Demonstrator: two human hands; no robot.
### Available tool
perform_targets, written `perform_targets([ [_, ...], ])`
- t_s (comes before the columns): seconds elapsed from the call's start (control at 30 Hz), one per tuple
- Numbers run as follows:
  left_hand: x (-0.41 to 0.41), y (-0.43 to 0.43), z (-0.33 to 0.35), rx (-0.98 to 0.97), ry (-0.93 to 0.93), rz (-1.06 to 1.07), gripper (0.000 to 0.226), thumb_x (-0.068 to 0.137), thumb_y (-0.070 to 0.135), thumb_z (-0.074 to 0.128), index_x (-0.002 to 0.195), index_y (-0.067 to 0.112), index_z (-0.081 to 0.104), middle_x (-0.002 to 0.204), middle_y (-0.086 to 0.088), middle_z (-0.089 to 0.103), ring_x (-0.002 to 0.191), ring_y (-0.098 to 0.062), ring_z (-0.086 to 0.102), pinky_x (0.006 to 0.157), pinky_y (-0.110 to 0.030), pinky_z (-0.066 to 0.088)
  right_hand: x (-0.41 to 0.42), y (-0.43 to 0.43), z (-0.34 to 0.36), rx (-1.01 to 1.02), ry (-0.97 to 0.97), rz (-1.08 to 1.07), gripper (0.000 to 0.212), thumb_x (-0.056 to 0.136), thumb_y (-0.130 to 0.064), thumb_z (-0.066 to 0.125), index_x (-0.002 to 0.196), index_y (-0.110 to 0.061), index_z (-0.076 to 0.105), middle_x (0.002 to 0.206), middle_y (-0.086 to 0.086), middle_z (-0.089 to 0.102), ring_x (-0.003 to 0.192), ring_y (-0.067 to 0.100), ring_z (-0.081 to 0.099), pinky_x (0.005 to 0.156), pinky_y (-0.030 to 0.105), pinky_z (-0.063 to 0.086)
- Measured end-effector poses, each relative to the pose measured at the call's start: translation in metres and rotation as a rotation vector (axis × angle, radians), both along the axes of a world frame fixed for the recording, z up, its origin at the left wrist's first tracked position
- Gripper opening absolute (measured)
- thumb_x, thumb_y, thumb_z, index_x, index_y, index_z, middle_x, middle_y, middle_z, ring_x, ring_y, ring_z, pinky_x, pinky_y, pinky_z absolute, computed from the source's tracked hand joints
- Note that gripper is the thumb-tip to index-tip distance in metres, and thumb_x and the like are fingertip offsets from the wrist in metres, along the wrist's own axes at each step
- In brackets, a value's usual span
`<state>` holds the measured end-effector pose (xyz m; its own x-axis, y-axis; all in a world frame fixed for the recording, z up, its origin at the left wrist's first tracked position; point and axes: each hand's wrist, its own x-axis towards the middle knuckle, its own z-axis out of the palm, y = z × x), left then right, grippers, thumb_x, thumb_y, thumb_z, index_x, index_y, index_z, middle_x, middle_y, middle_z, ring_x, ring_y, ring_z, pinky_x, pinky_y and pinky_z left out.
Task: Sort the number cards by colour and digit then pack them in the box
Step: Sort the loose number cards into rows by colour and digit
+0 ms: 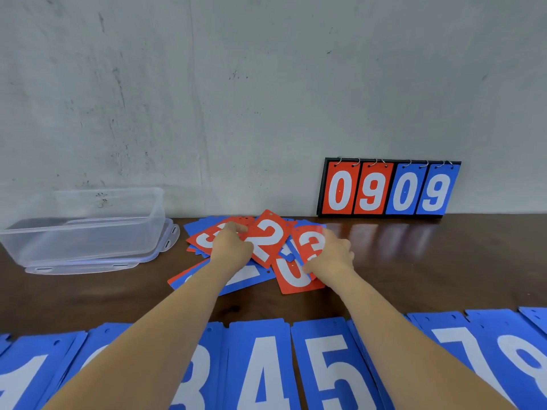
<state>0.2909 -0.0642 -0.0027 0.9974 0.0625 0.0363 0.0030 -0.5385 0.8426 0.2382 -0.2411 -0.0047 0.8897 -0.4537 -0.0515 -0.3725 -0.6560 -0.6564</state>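
A loose pile of red and blue number cards lies at the table's middle. My left hand (232,245) grips the red 2 card (268,232), which is tilted up off the pile. My right hand (333,255) holds the red 3 card (309,242) by its right edge. A red 0 card (291,278) lies under them, and a blue card (245,276) sticks out below my left wrist. Along the near edge runs a row of blue card stacks, among them 4 (260,371) and 5 (328,368). The clear plastic box (88,229) stands at the left.
The box stands on its clear lid (165,247). A flip scoreboard (387,189) showing 0 9 0 9 leans against the grey wall at the back right. Dark wooden tabletop (444,261) shows to the right of the pile.
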Motion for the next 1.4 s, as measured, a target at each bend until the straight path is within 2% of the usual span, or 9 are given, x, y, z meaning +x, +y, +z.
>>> perform_targets([
  [0.07,-0.006,0.006,0.002,-0.023,0.029,0.018,0.047,0.09,0.001,0.059,0.134,0.012,0.045,0.124,-0.01,0.056,0.074,-0.012,0.056,0.06,-0.024,0.051,-0.003,-0.003,0.002,0.026,0.021,-0.021,0.092,0.075,-0.016,0.081,0.147,-0.023,0.023,0.14,0.012,0.032,0.132,0.03,0.032,0.098,0.042,0.044],
  [0.2,-0.019,0.016,0.007,0.065,0.056,-0.019,0.046,0.093,0.003,0.053,0.139,0.006,0.046,0.13,-0.011,0.056,0.104,-0.025,0.058,0.076,-0.027,0.047,-0.008,-0.008,0.001,0.053,-0.021,-0.043,0.082,0.081,-0.012,0.074,0.146,-0.02,0.024,0.138,0.012,0.039,0.128,0.03,0.041,0.098,0.041,0.047],
  [0.37,-0.036,0.028,0.02,-0.051,0.072,0.017,0.02,0.092,0.003,0.056,0.11,0.009,0.063,0.096,-0.004,0.062,0.086,-0.022,0.06,0.061,-0.025,0.049,-0.021,-0.012,0.016,0.195,-0.161,-0.043,0.038,0.095,-0.005,0.053,0.133,-0.009,0.051,0.128,0.012,0.057,0.11,0.028,0.059,0.079,0.034,0.053],
  [0.43,-0.045,0.034,0.027,-0.08,0.068,0.039,0.006,0.091,0.006,0.058,0.09,0.012,0.059,0.093,-0.005,0.062,0.081,-0.023,0.059,0.067,-0.032,0.054,-0.026,-0.013,0.024,0.254,-0.211,-0.042,0.029,0.095,-0.005,0.052,0.122,-0.008,0.06,0.117,0.01,0.061,0.101,0.026,0.059,0.078,0.035,0.053],
  [0.57,-0.066,0.046,0.038,-0.139,0.056,0.08,0.02,0.09,0.011,0.06,0.073,0.015,0.052,0.08,-0.007,0.061,0.079,-0.026,0.057,0.084,-0.043,0.055,-0.039,-0.015,0.036,0.363,-0.244,-0.037,0.011,0.094,-0.007,0.055,0.097,-0.014,0.062,0.108,0.008,0.064,0.095,0.024,0.06,0.076,0.035,0.054],
  [0.8,-0.119,0.072,0.053,-0.227,-0.016,0.14,0.015,0.091,0.021,0.063,0.08,0.012,0.061,0.099,-0.019,0.07,0.095,-0.036,0.068,0.087,-0.051,0.055,-0.072,-0.006,0.059,0.411,-0.321,0.02,0.019,0.093,-0.01,0.062,0.11,-0.005,0.065,0.11,0.007,0.063,0.108,0.027,0.06,0.075,0.029,0.047],
  [0.97,-0.157,0.088,0.054,-0.243,-0.063,0.151,0.019,0.092,0.018,0.062,0.074,0.015,0.059,0.076,-0.007,0.063,0.068,-0.02,0.058,0.069,-0.029,0.052,-0.095,0.001,0.065,0.33,-0.332,0.046,0.027,0.094,-0.014,0.06,0.117,0.0,0.061,0.123,0.014,0.062,0.114,0.03,0.058,0.088,0.033,0.051],
  [1.27,-0.229,0.132,0.05,-0.233,-0.132,0.083,0.02,0.092,0.021,0.063,0.073,0.014,0.061,0.063,0.0,0.057,0.056,-0.014,0.046,0.059,-0.026,0.042,-0.166,0.01,0.066,0.564,-0.431,0.015,0.02,0.09,-0.006,0.064,0.11,-0.008,0.064,0.109,0.007,0.064,0.093,0.018,0.059,0.069,0.024,0.048],
  [1.4,-0.261,0.157,0.049,-0.286,-0.133,0.064,0.012,0.092,0.021,0.064,0.081,0.02,0.069,0.074,0.002,0.068,0.064,-0.013,0.056,0.069,-0.025,0.048,-0.202,0.025,0.062,0.685,-0.414,0.043,0.019,0.089,-0.01,0.066,0.108,-0.007,0.067,0.103,0.006,0.07,0.086,0.017,0.064,0.069,0.025,0.049],
])
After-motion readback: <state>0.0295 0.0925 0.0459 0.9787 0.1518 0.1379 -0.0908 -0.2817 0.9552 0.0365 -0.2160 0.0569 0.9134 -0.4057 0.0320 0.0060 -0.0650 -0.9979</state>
